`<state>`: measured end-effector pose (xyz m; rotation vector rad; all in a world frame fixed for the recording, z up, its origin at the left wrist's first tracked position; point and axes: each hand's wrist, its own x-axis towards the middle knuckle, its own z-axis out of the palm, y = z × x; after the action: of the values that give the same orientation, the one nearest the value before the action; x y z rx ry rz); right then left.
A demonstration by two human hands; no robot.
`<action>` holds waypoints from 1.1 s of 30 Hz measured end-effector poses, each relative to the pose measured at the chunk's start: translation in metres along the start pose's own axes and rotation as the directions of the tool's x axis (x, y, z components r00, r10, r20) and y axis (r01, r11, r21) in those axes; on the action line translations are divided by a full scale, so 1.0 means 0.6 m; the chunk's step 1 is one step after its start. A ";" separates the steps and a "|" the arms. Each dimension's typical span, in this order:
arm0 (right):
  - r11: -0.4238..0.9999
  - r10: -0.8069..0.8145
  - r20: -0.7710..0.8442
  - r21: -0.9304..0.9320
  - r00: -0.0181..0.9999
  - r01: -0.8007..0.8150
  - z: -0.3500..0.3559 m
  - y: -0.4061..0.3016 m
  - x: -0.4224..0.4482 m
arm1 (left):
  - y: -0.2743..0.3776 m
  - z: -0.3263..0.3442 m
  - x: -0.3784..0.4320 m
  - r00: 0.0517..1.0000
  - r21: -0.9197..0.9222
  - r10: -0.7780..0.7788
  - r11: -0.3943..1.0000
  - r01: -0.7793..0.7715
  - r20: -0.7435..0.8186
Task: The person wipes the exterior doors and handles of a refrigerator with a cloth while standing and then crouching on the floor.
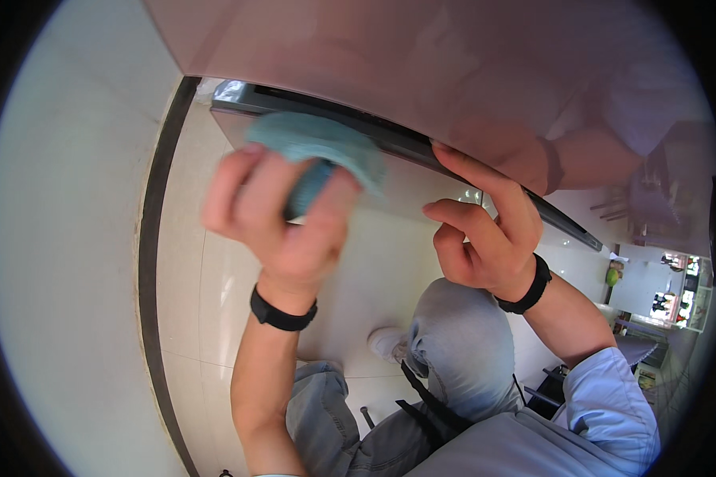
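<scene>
A folded light-blue cloth (pixel 319 137) is gripped in my left hand (pixel 274 208), which is blurred. The cloth lies over part of the dark edge strip (pixel 394 140) just below a large glossy pinkish appliance panel (pixel 394 53), possibly a refrigerator door. What is under the cloth cannot be seen. At the panel's lower edge, the tip of my right index finger (pixel 450 156) touches the gap between panel and strip. The other fingers of my right hand (pixel 489 232) are curled and hold nothing. Each wrist wears a black band.
On the left stands a pale wall (pixel 71 250) with a dark baseboard (pixel 149 256). Light glossy tiles (pixel 182 286) cover the floor. My bent knee (pixel 462 334) is below the right hand. Far right, shelving (pixel 689 292) holds several small items, and a green round object (pixel 613 276) is nearby.
</scene>
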<state>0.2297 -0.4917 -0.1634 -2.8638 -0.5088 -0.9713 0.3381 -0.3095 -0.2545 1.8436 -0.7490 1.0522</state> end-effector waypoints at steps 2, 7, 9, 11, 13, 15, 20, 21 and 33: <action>1.000 0.008 -0.006 0.004 1.000 -0.008 -0.001 0.000 0.003 | 0.015 0.009 -0.013 0.999 -0.036 0.035 0.999 -0.034 0.006; 0.998 0.040 -0.004 0.038 0.999 -0.040 0.001 -0.001 -0.002 | 0.029 0.026 -0.024 0.997 -0.070 0.070 0.995 -0.071 -0.016; 0.998 0.051 -0.002 0.037 0.999 -0.051 -0.001 -0.003 -0.003 | 0.018 0.024 -0.021 0.996 -0.062 0.090 0.994 -0.090 -0.009; 0.992 0.100 0.052 0.073 0.994 -0.104 -0.005 -0.006 -0.004 | 0.006 0.014 -0.016 0.995 -0.062 0.090 0.994 -0.088 0.032; 0.994 0.083 0.035 0.066 0.996 -0.085 -0.001 -0.002 -0.002 | -0.008 0.006 -0.008 0.994 -0.065 0.092 0.994 -0.089 0.056; 0.996 0.067 0.023 0.055 0.997 -0.068 0.004 0.002 -0.001 | -0.021 0.005 -0.003 0.999 0.007 0.045 0.999 -0.045 0.007; 0.997 0.055 -0.019 0.054 0.998 -0.054 0.011 0.008 0.001 | -0.035 0.005 0.009 0.999 0.080 0.042 0.996 -0.042 0.012; 0.997 0.061 -0.025 0.053 0.998 -0.059 0.010 0.007 0.001 | -0.035 0.005 0.013 0.999 0.096 0.044 0.994 -0.044 0.003; 0.992 0.033 -0.054 0.124 0.998 -0.026 0.018 0.018 -0.005 | -0.031 0.016 0.034 0.997 0.081 -0.021 0.996 0.027 -0.080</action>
<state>0.2372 -0.5008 -0.1733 -2.7189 -0.5014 -0.9760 0.3662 -0.3112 -0.2463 1.8643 -0.6442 1.1483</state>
